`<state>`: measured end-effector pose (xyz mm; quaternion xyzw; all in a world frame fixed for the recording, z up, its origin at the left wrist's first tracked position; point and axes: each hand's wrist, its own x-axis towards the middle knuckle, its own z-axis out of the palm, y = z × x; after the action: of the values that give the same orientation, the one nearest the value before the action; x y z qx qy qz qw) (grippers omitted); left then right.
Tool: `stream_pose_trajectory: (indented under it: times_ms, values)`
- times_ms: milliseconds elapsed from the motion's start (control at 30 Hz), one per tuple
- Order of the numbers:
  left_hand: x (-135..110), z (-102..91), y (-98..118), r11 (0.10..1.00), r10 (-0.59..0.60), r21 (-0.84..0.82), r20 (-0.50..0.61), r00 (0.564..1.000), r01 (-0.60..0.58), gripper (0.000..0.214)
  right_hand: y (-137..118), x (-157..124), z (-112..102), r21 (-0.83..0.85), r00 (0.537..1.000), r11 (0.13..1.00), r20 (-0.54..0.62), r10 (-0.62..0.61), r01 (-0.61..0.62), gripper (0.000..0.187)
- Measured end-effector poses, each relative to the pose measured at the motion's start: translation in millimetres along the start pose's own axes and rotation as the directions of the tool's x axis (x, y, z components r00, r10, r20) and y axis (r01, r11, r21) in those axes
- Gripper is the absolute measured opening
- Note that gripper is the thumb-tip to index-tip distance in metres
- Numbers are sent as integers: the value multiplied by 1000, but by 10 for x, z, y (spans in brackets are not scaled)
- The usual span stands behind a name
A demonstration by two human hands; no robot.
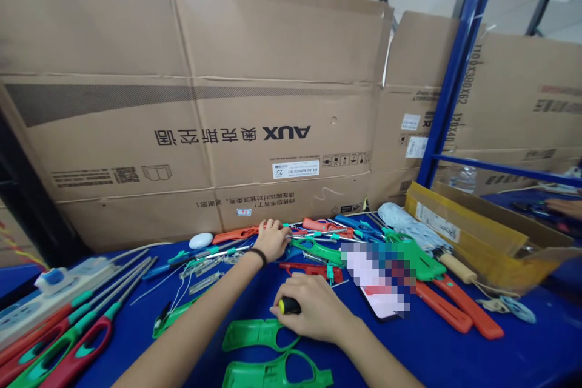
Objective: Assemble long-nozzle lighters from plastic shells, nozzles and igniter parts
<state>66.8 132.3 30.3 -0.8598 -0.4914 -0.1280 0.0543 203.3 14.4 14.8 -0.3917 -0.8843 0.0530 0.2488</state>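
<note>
My right hand [309,309] grips a screwdriver [289,307] with a yellow and black handle, its shaft hidden by my fingers. Just below it lie two green plastic handle shells [257,335]. My left hand [271,240] rests with fingers spread on a heap of metal rods and small green fittings, beside a red-orange plastic handle [235,234]. A green plastic handle piece [317,251] lies just right of it. At the left lie several assembled reach tools [73,321] with red and green handles.
A power strip [54,297] lies on the blue table [136,339]. A phone [377,279] with a blurred screen lies right of my hands. Large cardboard boxes [195,103] stand behind the table, beside a blue steel rack [454,73]. A co-worker's hand [564,208] shows far right.
</note>
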Motion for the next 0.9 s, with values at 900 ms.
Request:
stream_pose_trajectory:
  times_ms: [900]
  values:
    - [868,347,420,925,63,-379,83,995,-27,29,29,25,1,6,999,1000,38,-29,28,9]
